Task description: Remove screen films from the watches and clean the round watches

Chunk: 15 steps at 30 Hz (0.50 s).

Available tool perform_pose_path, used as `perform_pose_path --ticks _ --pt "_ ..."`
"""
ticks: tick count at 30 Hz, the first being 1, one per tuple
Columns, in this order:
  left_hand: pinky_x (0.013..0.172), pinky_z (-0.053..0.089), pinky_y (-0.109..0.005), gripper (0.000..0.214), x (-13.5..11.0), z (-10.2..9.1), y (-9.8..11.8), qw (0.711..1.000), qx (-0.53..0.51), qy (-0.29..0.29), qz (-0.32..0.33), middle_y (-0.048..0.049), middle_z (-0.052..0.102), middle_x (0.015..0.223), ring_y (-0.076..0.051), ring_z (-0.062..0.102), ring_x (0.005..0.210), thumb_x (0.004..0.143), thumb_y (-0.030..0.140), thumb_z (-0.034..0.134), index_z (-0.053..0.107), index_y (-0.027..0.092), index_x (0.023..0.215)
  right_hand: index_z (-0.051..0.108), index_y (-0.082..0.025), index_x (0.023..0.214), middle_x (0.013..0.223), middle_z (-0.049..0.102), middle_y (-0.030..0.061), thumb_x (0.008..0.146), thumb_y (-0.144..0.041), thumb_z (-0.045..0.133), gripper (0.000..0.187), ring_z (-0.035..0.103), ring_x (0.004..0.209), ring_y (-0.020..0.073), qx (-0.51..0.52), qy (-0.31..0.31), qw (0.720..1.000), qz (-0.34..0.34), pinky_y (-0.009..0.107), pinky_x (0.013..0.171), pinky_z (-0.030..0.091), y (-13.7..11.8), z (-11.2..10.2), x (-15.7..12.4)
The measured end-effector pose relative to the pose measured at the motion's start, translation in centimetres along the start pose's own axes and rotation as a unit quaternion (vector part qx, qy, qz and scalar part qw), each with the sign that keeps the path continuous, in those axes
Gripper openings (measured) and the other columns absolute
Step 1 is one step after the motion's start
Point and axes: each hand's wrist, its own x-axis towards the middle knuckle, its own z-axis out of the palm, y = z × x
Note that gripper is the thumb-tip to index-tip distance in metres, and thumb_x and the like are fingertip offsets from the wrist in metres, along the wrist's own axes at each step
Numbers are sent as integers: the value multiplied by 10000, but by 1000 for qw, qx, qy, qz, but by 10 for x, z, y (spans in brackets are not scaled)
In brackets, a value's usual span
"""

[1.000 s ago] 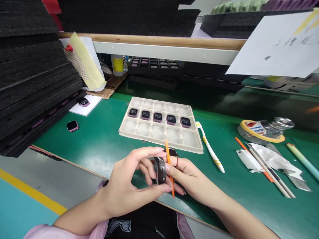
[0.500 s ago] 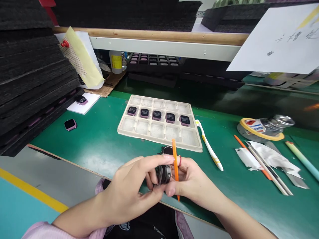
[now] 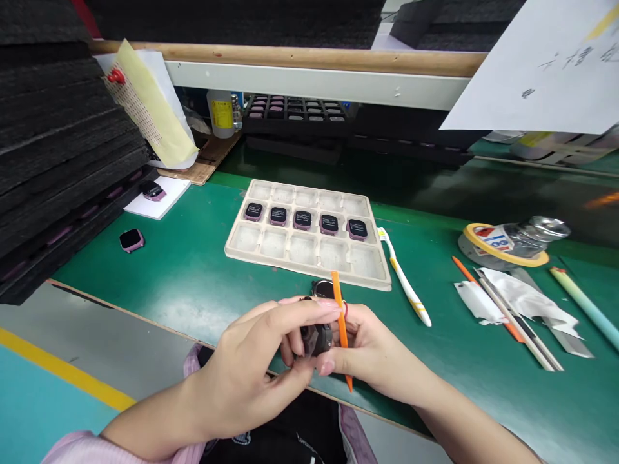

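Near the table's front edge, my left hand (image 3: 264, 354) is closed around a dark watch case (image 3: 320, 340), its fingers covering much of it. My right hand (image 3: 374, 354) has an orange plastic pry stick (image 3: 342, 335) held nearly upright, and its fingertips touch the watch case's right side. Just behind the hands lies a round black watch (image 3: 322, 289), partly hidden by them. Beyond it is a pale moulded tray (image 3: 264, 259) with a middle row of several square watches (image 3: 302, 220) with dark screens.
A white-and-yellow toothbrush (image 3: 409, 287) lies right of the tray. Further right are a metal-topped bottle (image 3: 520, 241), crumpled white tissue (image 3: 527, 299) and thin sticks. At left, a pink watch (image 3: 131, 240) lies near a white pad (image 3: 167, 196) and stacked black foam trays (image 3: 62, 129).
The camera view has shifted slightly. The watch case has turned a little in my fingers, and the orange stick leans slightly more. Both hands keep their hold.
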Motion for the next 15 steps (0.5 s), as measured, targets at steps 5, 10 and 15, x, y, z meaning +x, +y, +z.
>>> perform_pose_path --ticks 5,10,15 --pt "690 573 -204 635 -4 -6 -4 996 -29 -29 -73 -36 520 1423 -75 581 741 842 172 748 491 372 1387 699 -201 1017 593 475 -68 738 -457 810 395 384 530 98 -26 -8 1000 13 248 558 392 -1 -4 -1" --pt "669 591 -206 759 0 -11 -8 985 -120 -34 -119 -35 484 1440 -70 596 740 740 312 856 499 411 1402 675 -214 1102 520 403 -98 737 -386 822 429 334 509 98 -42 -8 999 23 245 523 327 -2 -4 1" --pt "739 587 -202 499 2 -10 -10 987 -85 -43 -132 4 585 1331 -64 631 750 804 297 805 625 398 1259 670 -221 966 528 423 -101 732 -314 833 300 376 529 95 -50 5 998 22 236 534 332 1 -4 1"
